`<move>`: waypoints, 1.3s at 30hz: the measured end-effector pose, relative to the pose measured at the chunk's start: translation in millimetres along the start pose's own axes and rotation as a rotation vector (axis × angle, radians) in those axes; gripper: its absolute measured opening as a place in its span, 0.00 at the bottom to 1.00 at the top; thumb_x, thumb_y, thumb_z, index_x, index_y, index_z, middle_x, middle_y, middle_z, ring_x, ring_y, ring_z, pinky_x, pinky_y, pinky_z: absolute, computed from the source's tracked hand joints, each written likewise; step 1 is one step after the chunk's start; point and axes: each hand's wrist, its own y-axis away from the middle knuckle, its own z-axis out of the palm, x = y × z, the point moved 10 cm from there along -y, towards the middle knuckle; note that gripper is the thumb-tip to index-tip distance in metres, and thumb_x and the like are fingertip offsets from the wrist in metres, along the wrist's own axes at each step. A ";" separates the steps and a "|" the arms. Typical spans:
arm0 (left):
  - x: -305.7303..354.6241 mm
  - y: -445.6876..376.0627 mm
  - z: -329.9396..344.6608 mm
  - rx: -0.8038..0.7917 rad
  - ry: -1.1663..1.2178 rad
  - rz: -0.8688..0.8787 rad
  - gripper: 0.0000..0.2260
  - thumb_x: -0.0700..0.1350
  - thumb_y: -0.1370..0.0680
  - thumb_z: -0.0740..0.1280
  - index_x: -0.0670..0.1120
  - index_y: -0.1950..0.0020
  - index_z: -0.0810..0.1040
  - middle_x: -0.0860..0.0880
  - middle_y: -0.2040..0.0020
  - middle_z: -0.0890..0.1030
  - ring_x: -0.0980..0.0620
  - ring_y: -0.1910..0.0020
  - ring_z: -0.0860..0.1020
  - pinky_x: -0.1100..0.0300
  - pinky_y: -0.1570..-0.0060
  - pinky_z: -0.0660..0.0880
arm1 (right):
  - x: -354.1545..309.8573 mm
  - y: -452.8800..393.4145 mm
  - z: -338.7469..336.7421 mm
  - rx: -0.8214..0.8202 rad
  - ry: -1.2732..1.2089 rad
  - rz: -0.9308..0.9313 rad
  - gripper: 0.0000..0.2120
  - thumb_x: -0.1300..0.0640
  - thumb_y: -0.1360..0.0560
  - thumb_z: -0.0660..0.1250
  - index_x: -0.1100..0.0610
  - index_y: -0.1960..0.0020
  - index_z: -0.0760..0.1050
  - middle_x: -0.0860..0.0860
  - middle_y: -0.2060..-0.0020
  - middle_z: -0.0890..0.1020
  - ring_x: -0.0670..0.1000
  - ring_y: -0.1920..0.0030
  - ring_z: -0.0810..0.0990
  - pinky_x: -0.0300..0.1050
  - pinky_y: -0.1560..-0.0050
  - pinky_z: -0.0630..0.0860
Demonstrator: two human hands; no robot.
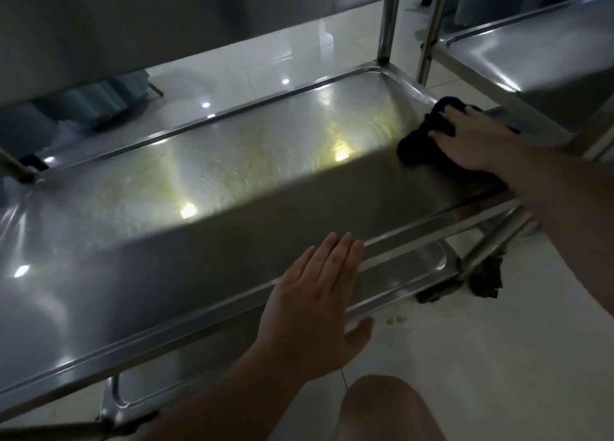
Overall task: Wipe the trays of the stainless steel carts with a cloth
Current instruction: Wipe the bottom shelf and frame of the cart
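Trays on this cart are mid-wipe, the middle tray [212,161] being the one in hand. Nearest, the left hand [312,304] lies flat on its front rim, fingers straight and pressed together, thumb apart below the edge, steadying. Farther off at the right end, the right hand [471,141] presses the dark cloth [418,144] under spread fingers. Next, I judge, comes a sweep leftward across the streaked floor beyond the fingertips.

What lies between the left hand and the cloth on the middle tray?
In the head view, only bare tray metal: shaded floor and near rim run from the left hand to the dark cloth under the right hand.
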 end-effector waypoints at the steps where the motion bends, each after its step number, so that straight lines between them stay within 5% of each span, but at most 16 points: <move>1: 0.6 -0.2 0.2 0.003 -0.001 0.000 0.43 0.67 0.20 0.59 0.42 0.14 0.55 0.44 0.14 0.58 0.47 0.15 0.56 0.46 0.19 0.61 | -4.8 -5.5 -2.0 0.020 0.000 0.015 0.32 0.34 0.18 0.49 0.44 0.16 0.52 0.44 0.16 0.50 0.53 0.17 0.48 0.60 0.19 0.50; 7: 1.5 -0.8 0.0 -0.016 0.005 -0.004 0.44 0.67 0.22 0.62 0.42 0.14 0.57 0.44 0.15 0.60 0.46 0.15 0.57 0.47 0.19 0.61 | -133.1 25.0 18.1 0.024 -0.073 -0.145 0.32 0.38 0.17 0.54 0.51 0.18 0.58 0.53 0.18 0.60 0.58 0.19 0.56 0.58 0.20 0.54; 12: 0.8 -1.1 -0.9 -0.046 -0.009 0.002 0.44 0.67 0.22 0.61 0.42 0.14 0.55 0.43 0.15 0.60 0.46 0.16 0.58 0.48 0.19 0.59 | -247.7 92.4 61.9 -0.063 -0.026 -0.502 0.32 0.34 0.17 0.48 0.45 0.16 0.53 0.41 0.17 0.53 0.48 0.17 0.48 0.54 0.19 0.46; 14: 0.9 -0.3 -1.4 -0.039 0.001 0.004 0.44 0.67 0.22 0.61 0.42 0.14 0.55 0.44 0.15 0.59 0.46 0.16 0.57 0.48 0.19 0.59 | -221.9 86.1 49.0 -0.023 -0.033 -0.488 0.30 0.35 0.17 0.50 0.44 0.17 0.56 0.41 0.18 0.56 0.49 0.17 0.51 0.55 0.19 0.50; 17: 0.6 0.0 -1.7 -0.032 0.017 0.005 0.43 0.65 0.21 0.60 0.43 0.13 0.52 0.45 0.14 0.57 0.47 0.15 0.54 0.48 0.18 0.57 | -115.6 59.6 18.0 0.067 -0.008 -0.229 0.29 0.37 0.18 0.51 0.45 0.19 0.61 0.48 0.19 0.62 0.56 0.19 0.58 0.60 0.22 0.58; 21: 1.6 0.5 0.9 -0.026 0.036 0.002 0.42 0.65 0.20 0.59 0.44 0.13 0.50 0.45 0.13 0.54 0.47 0.14 0.51 0.49 0.17 0.52 | 5.2 71.2 6.3 0.063 0.015 0.141 0.34 0.33 0.19 0.46 0.47 0.17 0.53 0.48 0.16 0.53 0.55 0.17 0.49 0.63 0.20 0.50; 25: 0.8 -0.8 6.1 -0.084 0.030 -0.017 0.43 0.66 0.20 0.55 0.45 0.13 0.42 0.47 0.13 0.47 0.49 0.14 0.44 0.50 0.17 0.45 | -35.6 106.7 23.1 0.027 -0.047 0.232 0.37 0.34 0.20 0.47 0.51 0.16 0.52 0.49 0.16 0.53 0.58 0.17 0.50 0.64 0.21 0.52; 31: 0.6 -0.7 7.2 -0.173 0.036 0.000 0.44 0.67 0.20 0.53 0.46 0.14 0.35 0.47 0.13 0.39 0.49 0.15 0.37 0.50 0.17 0.39 | -134.0 131.6 53.1 -0.049 0.019 -0.225 0.35 0.32 0.21 0.45 0.44 0.17 0.53 0.42 0.17 0.53 0.51 0.17 0.50 0.58 0.20 0.51; 36: 2.5 -0.6 0.9 -0.222 0.074 0.022 0.46 0.65 0.19 0.57 0.47 0.15 0.32 0.49 0.14 0.34 0.51 0.16 0.34 0.52 0.18 0.36 | -60.7 76.2 17.8 0.068 -0.052 0.066 0.33 0.35 0.18 0.49 0.49 0.18 0.56 0.50 0.17 0.58 0.57 0.18 0.54 0.64 0.21 0.54; 39: -6.1 -6.2 -12.4 -0.208 0.315 0.001 0.45 0.63 0.19 0.65 0.48 0.13 0.44 0.51 0.13 0.44 0.54 0.15 0.42 0.60 0.19 0.41 | -62.0 64.3 22.4 0.049 -0.072 0.197 0.35 0.35 0.19 0.46 0.50 0.16 0.51 0.49 0.16 0.52 0.56 0.17 0.48 0.63 0.20 0.48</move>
